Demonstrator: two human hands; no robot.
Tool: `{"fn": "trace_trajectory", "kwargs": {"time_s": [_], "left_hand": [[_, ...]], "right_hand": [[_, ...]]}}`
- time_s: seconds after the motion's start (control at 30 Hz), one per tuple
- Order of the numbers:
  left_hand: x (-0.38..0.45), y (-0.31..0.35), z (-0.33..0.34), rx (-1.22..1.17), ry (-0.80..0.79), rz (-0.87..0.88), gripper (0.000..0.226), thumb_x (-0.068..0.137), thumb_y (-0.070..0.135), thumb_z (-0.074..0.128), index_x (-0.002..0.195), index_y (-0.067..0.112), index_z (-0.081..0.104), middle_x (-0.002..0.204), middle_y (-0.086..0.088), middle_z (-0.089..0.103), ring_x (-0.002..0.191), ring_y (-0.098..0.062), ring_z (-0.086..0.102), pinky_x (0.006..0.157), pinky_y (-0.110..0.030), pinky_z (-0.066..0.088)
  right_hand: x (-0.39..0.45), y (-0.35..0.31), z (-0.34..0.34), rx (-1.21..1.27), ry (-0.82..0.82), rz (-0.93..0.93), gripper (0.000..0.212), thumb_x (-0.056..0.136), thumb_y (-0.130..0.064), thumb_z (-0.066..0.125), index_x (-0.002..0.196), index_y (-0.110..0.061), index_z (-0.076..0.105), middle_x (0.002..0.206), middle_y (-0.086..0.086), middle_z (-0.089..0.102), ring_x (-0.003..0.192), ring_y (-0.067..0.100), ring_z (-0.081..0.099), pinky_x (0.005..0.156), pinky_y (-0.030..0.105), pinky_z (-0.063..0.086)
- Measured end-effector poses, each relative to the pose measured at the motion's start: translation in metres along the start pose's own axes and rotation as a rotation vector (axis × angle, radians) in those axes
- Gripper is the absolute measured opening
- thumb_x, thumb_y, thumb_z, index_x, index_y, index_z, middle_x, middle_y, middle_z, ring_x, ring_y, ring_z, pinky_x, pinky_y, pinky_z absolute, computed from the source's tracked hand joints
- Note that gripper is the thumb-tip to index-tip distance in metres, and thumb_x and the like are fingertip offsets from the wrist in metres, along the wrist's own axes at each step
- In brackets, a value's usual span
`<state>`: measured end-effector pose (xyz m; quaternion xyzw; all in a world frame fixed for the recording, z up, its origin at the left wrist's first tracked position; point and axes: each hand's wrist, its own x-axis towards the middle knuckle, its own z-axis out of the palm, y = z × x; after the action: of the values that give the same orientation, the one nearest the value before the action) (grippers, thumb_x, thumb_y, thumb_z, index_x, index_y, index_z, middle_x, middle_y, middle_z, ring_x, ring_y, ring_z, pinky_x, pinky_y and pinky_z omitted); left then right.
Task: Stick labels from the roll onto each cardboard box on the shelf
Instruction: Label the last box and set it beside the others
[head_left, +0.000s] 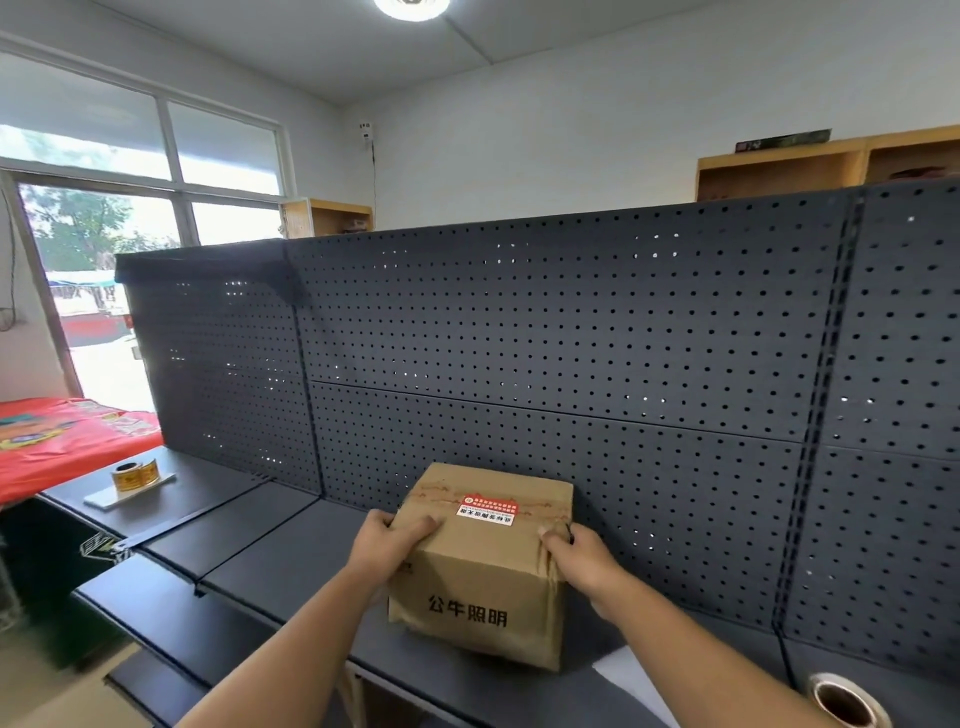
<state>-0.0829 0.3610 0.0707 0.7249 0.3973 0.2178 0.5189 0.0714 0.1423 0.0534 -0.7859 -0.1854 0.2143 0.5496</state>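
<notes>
A cardboard box (483, 566) stands upright on the dark metal shelf (270, 566), close to the front edge and just before the perforated back panel (571, 332). Its printed side faces the camera, with dark characters running level across the lower part. The taped seam on its top runs from left to right, and a red and white label (487, 509) lies across that seam, its long side along the tape.

The left hand (388, 543) grasps the box's upper left edge, thumb on top and fingers curled down the side. The right hand (579, 558) grasps the upper right edge in the same way, fingers wrapped over the corner where the tape ends. The box sits between both hands.

Well apart to the left, on the same shelf level, the label roll (134, 474) stands on its flat side on a white sheet (111, 498). At the lower right corner a roll of clear tape (844, 701) shows its brown core.

A red cloth (57, 441) covers a surface at the far left. Behind it are a large window (130, 171) with bright daylight, white walls, wooden cabinets (831, 166) beyond the panel, and a round ceiling lamp (411, 7).
</notes>
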Motion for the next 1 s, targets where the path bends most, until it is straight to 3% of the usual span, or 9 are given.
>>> {"fn": "trace_trajectory", "kwargs": {"time_s": [0.2,0.37,0.5,0.73,1.0], "left_hand": [[-0.038,0.03,0.013,-0.069,-0.046,0.036,0.075,0.077,0.052,0.085,0.124,0.013,0.043,0.112,-0.005,0.058,0.097,-0.017,0.058,0.067,-0.033,0.046],[-0.068,0.047,0.036,-0.133,-0.103,0.079,0.084,0.077,0.054,0.084,0.134,0.015,0.036,0.124,-0.006,0.056,0.105,-0.02,0.057,0.078,-0.036,0.049],[-0.103,0.058,0.065,-0.152,-0.139,0.16,0.095,0.079,0.056,0.081,0.153,0.019,0.035,0.134,-0.006,0.056,0.11,-0.021,0.058,0.078,-0.035,0.051],[-0.177,0.092,0.128,-0.283,-0.201,0.186,0.072,0.084,0.046,0.08,0.145,0.02,0.048,0.116,0.002,0.063,0.101,-0.018,0.062,0.071,-0.033,0.051],[-0.249,0.135,0.199,-0.305,-0.337,0.216,0.064,0.085,0.046,0.078,0.138,0.023,0.05,0.115,0.001,0.065,0.1,-0.02,0.064,0.072,-0.035,0.054]], "right_hand": [[-0.023,-0.009,-0.037,0.031,0.057,-0.076,0.031,0.106,-0.035,0.051,0.132,-0.02,0.06,0.126,0.0,0.067,0.114,0.019,0.062,0.104,0.039,0.05],[-0.061,-0.015,-0.083,0.102,0.126,-0.153,0.02,0.102,-0.039,0.055,0.12,-0.031,0.06,0.115,-0.009,0.068,0.106,0.012,0.062,0.085,0.032,0.051],[-0.095,-0.01,-0.125,0.122,0.176,-0.174,0.025,0.1,-0.039,0.058,0.121,-0.028,0.062,0.114,-0.007,0.069,0.105,0.014,0.064,0.092,0.036,0.055],[-0.158,0.001,-0.204,0.16,0.3,-0.175,0.023,0.099,-0.037,0.056,0.12,-0.028,0.063,0.11,-0.003,0.072,0.102,0.018,0.068,0.085,0.041,0.06],[-0.227,0.026,-0.301,0.143,0.379,-0.165,0.028,0.1,-0.035,0.061,0.126,-0.024,0.06,0.115,-0.003,0.069,0.105,0.015,0.065,0.077,0.032,0.053]]}}
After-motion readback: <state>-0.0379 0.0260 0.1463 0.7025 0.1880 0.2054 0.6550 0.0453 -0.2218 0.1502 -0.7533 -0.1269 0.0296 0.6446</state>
